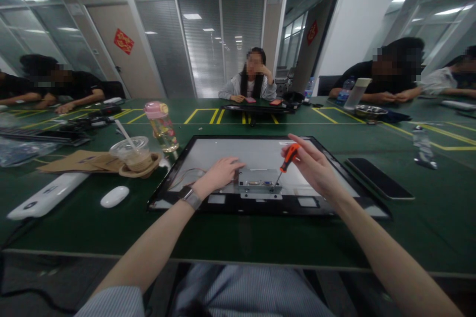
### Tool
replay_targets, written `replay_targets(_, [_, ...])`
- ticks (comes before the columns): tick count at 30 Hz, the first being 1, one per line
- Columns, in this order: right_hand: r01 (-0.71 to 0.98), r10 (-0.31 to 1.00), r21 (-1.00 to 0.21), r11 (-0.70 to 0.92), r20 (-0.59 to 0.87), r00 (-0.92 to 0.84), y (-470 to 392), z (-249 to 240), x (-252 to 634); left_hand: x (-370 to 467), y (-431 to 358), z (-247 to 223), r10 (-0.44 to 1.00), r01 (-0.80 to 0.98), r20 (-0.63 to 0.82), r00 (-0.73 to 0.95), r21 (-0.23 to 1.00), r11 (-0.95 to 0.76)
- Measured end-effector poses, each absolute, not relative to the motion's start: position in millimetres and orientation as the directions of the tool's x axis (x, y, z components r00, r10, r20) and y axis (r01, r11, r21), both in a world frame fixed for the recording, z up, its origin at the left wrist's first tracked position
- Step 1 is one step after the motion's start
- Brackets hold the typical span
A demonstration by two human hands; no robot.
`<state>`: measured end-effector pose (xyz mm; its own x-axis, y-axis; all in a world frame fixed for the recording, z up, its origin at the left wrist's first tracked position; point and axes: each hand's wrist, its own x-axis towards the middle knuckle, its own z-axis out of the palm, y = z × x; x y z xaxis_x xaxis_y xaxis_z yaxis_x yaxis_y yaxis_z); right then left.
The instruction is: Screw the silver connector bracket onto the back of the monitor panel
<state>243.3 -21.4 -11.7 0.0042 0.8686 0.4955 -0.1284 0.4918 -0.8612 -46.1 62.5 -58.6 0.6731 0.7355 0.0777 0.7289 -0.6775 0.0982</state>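
Striped sleeve (111, 302) | right fingers (304, 145) clamped on screwdriver (289, 158) | left fingers (231, 160) apart, near bracket (255, 178) | cup (128, 151), bottle (162, 129) beside panel (249, 147)

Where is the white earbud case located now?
In the head view, the white case lies on the green table, left of the flat panel, just in front of the drink cup.

A green table (223, 237) bears a panel (208, 151), a phone (379, 178) and a case (115, 196).
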Motion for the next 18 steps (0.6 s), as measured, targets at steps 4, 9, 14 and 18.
replay_targets(4, [-0.095,0.850,-0.846,0.525,0.526,0.012,-20.7,-12.9,242.7,-46.8,64.7,-61.8,0.730,0.725,0.088,0.677,0.092,-0.683])
replay_targets(9, [-0.038,0.862,-0.862,0.506,0.504,0.052,-20.3,-14.3,247.0,-46.3,63.7,-61.0,0.729,0.724,0.097,0.678,0.086,-0.684])
replay_targets(14, [-0.107,0.851,-0.845,0.524,0.524,0.028,-23.1,-9.6,243.1,-45.7,61.6,-58.0,0.728,0.723,0.084,0.680,0.086,-0.685])
replay_targets(18, [-0.090,0.849,-0.845,0.528,0.528,0.026,-24.0,-8.5,242.3,-45.3,61.4,-57.6,0.714,0.712,0.100,0.693,0.061,-0.700])
